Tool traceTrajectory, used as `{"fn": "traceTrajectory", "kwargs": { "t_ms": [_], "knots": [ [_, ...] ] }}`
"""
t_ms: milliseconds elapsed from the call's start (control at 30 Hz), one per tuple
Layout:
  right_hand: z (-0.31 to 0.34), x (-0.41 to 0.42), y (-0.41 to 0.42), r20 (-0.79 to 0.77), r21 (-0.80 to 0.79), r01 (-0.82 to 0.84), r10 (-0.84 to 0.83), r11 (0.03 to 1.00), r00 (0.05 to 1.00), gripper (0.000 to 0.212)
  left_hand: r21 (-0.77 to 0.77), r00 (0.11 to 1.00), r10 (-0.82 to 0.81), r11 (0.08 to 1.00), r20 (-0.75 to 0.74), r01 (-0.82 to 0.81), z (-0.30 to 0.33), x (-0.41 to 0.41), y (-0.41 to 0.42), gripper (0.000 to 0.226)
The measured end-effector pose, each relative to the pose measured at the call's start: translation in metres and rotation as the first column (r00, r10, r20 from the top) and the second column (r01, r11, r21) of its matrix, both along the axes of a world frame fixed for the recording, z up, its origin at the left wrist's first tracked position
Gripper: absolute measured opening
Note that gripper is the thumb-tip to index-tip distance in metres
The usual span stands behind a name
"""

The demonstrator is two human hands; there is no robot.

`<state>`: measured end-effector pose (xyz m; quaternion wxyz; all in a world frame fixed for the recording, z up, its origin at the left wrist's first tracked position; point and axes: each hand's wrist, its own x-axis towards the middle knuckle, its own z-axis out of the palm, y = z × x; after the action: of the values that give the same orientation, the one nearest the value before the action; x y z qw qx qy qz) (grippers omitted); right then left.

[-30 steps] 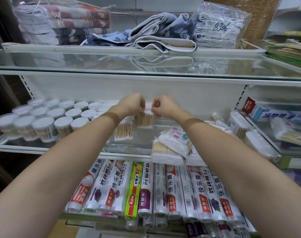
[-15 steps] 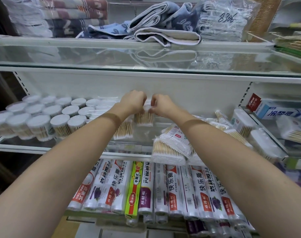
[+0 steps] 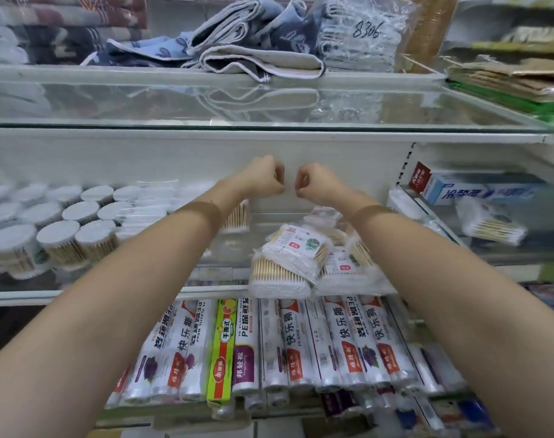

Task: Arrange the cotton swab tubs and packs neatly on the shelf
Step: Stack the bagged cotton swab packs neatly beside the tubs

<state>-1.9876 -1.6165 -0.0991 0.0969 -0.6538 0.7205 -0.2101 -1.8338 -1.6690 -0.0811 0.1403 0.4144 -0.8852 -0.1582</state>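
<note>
Middle shelf, twelve o'clock: both arms reach straight in, and the two hands meet close together, just in front of the white back panel (image 3: 174,159).
Change: half a second ago the two hands pinched the top of a small upright swab pack (image 3: 239,216) between them. Now they sit higher and no longer meet over it, while the pack stands on the glass shelf (image 3: 206,290) below the left wrist.
Meaning: it looks as if that pack has just been set in place and let go, one more piece added next to the tubs.
Left hand (image 3: 266,177): knuckles up, fingers curled into a loose fist, no pack showing in it.
Right hand (image 3: 313,181): at three o'clock of the left hand, a narrow gap between them. It is curled the same way, with nothing visible in it.
Arms: bare, nearly straight, converging from the lower corners of the view.
Swab tubs (image 3: 79,213): round, white-lidded, packed in tidy rows at nine o'clock of the hands.
Loose swab packs (image 3: 288,263): a tumbled heap at five o'clock of the hands, near the shelf's front edge, not yet tidied.
Blur: the view is smeared, so fine finger detail is uncertain.
Lower shelf: cling-wrap rolls (image 3: 301,339) lie side by side at six o'clock.
Upper shelf: folded towels (image 3: 256,55) at twelve o'clock.
</note>
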Motion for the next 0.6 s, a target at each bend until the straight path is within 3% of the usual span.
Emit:
{"fn": "traceTrajectory", "kwargs": {
  "t_ms": [167,333,400,600],
  "knots": [
    [-0.003,-0.039,0.021,-0.124,0.112,0.134,-0.120,0.985,0.985,0.017,0.198,0.989,-0.142,0.969,-0.027,0.145,-0.011,-0.040,0.014,0.001],
    [-0.012,-0.053,0.034,-0.135,0.304,0.170,-0.134,0.938,0.982,0.028,0.224,0.989,-0.072,0.974,0.132,0.041,-0.031,-0.065,0.018,0.020],
    [-0.014,-0.054,0.033,-0.115,0.289,0.164,-0.136,0.943,0.984,0.032,0.259,0.984,-0.042,0.966,0.175,-0.005,-0.038,-0.070,0.018,0.030],
    [-0.018,-0.053,0.026,-0.116,0.215,0.184,-0.162,0.959,0.980,0.046,0.290,0.997,0.075,0.954,0.012,-0.075,-0.043,-0.067,0.011,0.022]
  ]
}}
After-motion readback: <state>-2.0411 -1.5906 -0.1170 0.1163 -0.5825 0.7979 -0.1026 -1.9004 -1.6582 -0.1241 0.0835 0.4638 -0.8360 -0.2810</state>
